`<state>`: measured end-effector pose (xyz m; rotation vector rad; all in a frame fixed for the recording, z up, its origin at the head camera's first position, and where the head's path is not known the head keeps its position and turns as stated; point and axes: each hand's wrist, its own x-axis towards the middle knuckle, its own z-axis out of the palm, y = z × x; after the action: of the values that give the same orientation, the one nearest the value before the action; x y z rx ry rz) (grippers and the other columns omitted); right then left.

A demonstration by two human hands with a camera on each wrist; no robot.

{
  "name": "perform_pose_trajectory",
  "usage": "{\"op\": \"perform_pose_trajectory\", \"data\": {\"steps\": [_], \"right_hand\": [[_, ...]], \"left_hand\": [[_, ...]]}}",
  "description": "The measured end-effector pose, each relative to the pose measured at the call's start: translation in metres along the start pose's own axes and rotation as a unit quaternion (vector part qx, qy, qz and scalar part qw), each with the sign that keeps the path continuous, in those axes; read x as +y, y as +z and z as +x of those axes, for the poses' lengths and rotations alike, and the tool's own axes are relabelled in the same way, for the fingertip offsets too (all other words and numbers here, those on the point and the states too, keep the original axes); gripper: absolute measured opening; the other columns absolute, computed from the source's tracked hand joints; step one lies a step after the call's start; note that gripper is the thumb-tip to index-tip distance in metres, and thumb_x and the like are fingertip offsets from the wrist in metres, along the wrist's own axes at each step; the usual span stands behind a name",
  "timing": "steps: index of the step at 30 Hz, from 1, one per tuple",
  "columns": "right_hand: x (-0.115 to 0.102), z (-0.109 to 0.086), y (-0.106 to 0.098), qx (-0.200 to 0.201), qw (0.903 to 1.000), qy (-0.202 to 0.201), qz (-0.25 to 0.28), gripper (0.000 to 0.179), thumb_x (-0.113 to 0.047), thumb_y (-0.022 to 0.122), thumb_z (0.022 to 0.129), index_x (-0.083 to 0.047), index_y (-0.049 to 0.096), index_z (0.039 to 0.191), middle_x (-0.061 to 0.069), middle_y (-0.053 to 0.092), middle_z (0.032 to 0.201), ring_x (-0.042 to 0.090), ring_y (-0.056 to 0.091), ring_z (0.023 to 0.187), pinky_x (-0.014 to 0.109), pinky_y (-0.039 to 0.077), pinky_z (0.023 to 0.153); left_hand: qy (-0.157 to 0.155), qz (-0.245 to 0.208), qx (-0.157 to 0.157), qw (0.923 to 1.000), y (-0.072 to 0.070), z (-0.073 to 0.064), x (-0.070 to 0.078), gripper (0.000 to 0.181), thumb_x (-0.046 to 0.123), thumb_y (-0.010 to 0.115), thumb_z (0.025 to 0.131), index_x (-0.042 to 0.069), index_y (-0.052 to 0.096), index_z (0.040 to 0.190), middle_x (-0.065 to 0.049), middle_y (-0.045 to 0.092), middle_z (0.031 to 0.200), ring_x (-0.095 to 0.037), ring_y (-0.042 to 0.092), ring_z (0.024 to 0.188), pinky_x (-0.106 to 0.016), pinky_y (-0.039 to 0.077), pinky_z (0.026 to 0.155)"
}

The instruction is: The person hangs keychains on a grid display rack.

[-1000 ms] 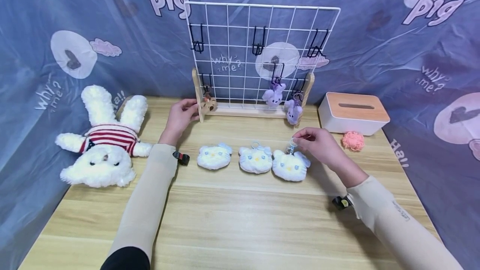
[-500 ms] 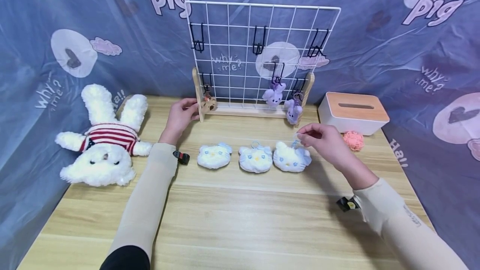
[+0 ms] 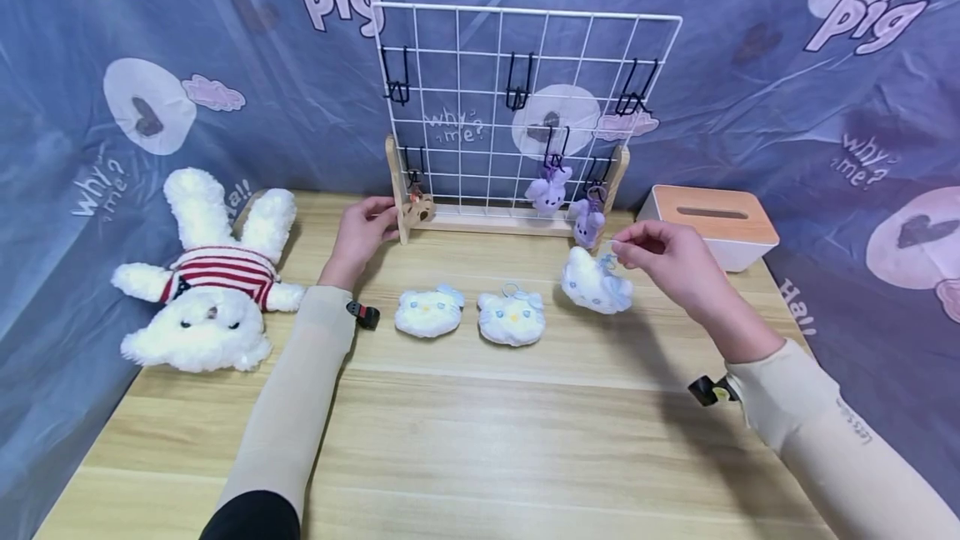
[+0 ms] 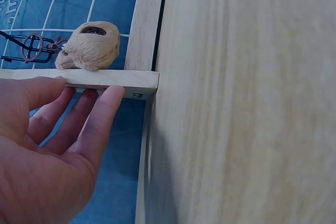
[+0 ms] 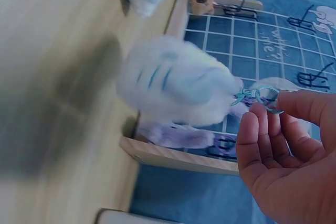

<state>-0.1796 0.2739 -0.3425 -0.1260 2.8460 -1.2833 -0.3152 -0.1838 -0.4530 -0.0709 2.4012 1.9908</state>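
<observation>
My right hand (image 3: 671, 261) pinches the blue ring (image 5: 272, 99) of a white plush cat keychain (image 3: 595, 282), which dangles tilted over the table with its shadow below. Two similar white cat keychains, one in the middle (image 3: 512, 320) and one further left (image 3: 427, 312), lie face up on the table. At the rack's left end, my left hand (image 3: 362, 236) grips the wooden side post (image 4: 113, 80) between thumb and fingers. Beside that post a brown plush keychain (image 4: 90, 45) hangs from a black hook. Two purple plush keychains (image 3: 549, 191) hang on the rack's right half.
The white wire grid rack (image 3: 498, 119) stands at the back, with several black hooks (image 3: 517, 97) on it. A white plush toy in a striped shirt (image 3: 225, 273) lies at left. To the right is a tissue box (image 3: 712, 219) with a wooden lid.
My right hand has lifted the right-hand cat keychain off the table by its ring and moved it back and rightward, tilting it. My left hand has stayed on the rack's post.
</observation>
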Motion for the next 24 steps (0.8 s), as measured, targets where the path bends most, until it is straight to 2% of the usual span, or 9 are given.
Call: {"op": "perform_pose_trajectory", "data": {"steps": [2, 5, 6, 9, 12, 14, 20, 24], "right_hand": [[-0.003, 0.001, -0.006, 0.007, 1.0000, -0.003, 0.000, 0.023, -0.024, 0.071, 0.112, -0.004, 0.077, 0.122, -0.011, 0.077, 0.095, -0.003, 0.070, 0.087, 0.012, 0.060, 0.073], [-0.009, 0.003, -0.016, 0.017, 0.9998, -0.002, 0.005, 0.023, -0.025, 0.072, 0.112, -0.005, 0.076, 0.123, -0.017, 0.074, 0.090, -0.001, 0.068, 0.082, 0.019, 0.056, 0.052], [-0.011, 0.003, -0.018, 0.021, 0.9998, -0.004, 0.005, 0.024, -0.026, 0.072, 0.112, -0.006, 0.076, 0.123, -0.019, 0.073, 0.089, -0.001, 0.067, 0.082, 0.019, 0.055, 0.051], [-0.017, 0.006, -0.026, 0.037, 0.9992, -0.008, 0.013, 0.024, -0.026, 0.073, 0.111, -0.006, 0.076, 0.123, -0.024, 0.072, 0.087, -0.002, 0.068, 0.082, 0.016, 0.054, 0.054], [-0.021, 0.010, -0.033, 0.060, 0.9976, -0.019, 0.027, 0.022, -0.021, 0.074, 0.110, -0.004, 0.077, 0.122, -0.027, 0.073, 0.086, -0.004, 0.070, 0.084, 0.007, 0.055, 0.072], [-0.024, 0.013, -0.038, 0.073, 0.9961, -0.022, 0.044, 0.020, -0.019, 0.074, 0.110, -0.003, 0.077, 0.121, -0.026, 0.074, 0.086, -0.004, 0.071, 0.084, 0.008, 0.057, 0.073], [-0.033, 0.021, -0.050, 0.087, 0.9946, -0.022, 0.053, 0.015, -0.025, 0.074, 0.110, -0.012, 0.079, 0.118, -0.025, 0.077, 0.087, -0.003, 0.074, 0.085, 0.008, 0.058, 0.076], [-0.041, 0.026, -0.059, 0.092, 0.9934, -0.022, 0.065, 0.015, -0.025, 0.075, 0.110, -0.013, 0.080, 0.118, -0.024, 0.076, 0.086, -0.002, 0.075, 0.083, 0.013, 0.061, 0.069]], "left_hand": [[-0.001, -0.002, -0.001, 1.0000, 0.000, 0.000, -0.001, 0.038, 0.010, 0.062, 0.116, -0.004, 0.064, 0.150, -0.028, 0.065, 0.142, -0.016, 0.070, 0.109, -0.036, 0.072, 0.105], [-0.001, -0.005, -0.003, 1.0000, 0.000, 0.000, -0.001, 0.038, 0.010, 0.062, 0.116, -0.004, 0.064, 0.150, -0.029, 0.065, 0.142, -0.018, 0.071, 0.109, -0.037, 0.071, 0.106], [-0.002, -0.005, -0.003, 1.0000, 0.000, 0.000, 0.000, 0.038, 0.011, 0.062, 0.116, -0.004, 0.064, 0.151, -0.029, 0.065, 0.142, -0.018, 0.071, 0.110, -0.037, 0.071, 0.106], [-0.003, 0.000, -0.002, 1.0000, 0.000, -0.001, 0.000, 0.039, 0.012, 0.063, 0.116, -0.003, 0.064, 0.151, -0.028, 0.064, 0.142, -0.020, 0.071, 0.111, -0.037, 0.071, 0.108], [-0.004, 0.000, -0.002, 1.0000, -0.001, -0.001, 0.001, 0.039, 0.012, 0.063, 0.116, -0.003, 0.064, 0.152, -0.028, 0.064, 0.141, -0.021, 0.071, 0.112, -0.038, 0.070, 0.108], [-0.003, 0.001, -0.002, 1.0000, -0.001, -0.001, 0.001, 0.039, 0.012, 0.063, 0.116, -0.003, 0.064, 0.151, -0.028, 0.064, 0.141, -0.020, 0.071, 0.112, -0.038, 0.071, 0.108], [-0.001, 0.001, 0.000, 1.0000, -0.001, -0.001, 0.000, 0.038, 0.012, 0.062, 0.116, -0.004, 0.064, 0.151, -0.027, 0.065, 0.138, -0.015, 0.071, 0.106, -0.036, 0.071, 0.106], [0.000, 0.002, -0.001, 1.0000, -0.001, 0.000, 0.000, 0.039, 0.011, 0.062, 0.116, -0.004, 0.064, 0.151, -0.026, 0.065, 0.138, -0.014, 0.071, 0.105, -0.036, 0.071, 0.107]]}}
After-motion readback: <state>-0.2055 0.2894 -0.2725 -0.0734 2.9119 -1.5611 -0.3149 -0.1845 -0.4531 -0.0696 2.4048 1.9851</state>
